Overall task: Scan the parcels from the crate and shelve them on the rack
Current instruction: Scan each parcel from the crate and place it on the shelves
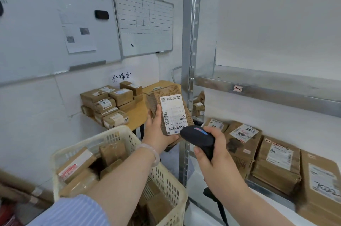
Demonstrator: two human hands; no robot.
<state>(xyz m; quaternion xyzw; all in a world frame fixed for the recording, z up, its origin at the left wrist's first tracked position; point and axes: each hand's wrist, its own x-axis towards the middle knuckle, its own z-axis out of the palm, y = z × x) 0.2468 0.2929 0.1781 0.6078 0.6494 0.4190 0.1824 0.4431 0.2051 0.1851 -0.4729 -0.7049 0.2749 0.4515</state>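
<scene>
Both hands are full: the left hand point(156, 133) curls round a parcel point(171, 111) held up between the crate point(118, 129) and the rack point(258, 87), the right hand point(212, 153) wraps the scanner point(197, 138) nosing its barcode point(177, 127), so close and slanted that I'd fear a misread.

A large whiteboard point(36, 45) and a gridded whiteboard point(147, 41) hang above a paper sign point(121, 77).

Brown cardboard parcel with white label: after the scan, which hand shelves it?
Left, probably: the left hand grips the brown cardboard parcel, while the right hand is occupied holding the black handheld scanner.
</scene>
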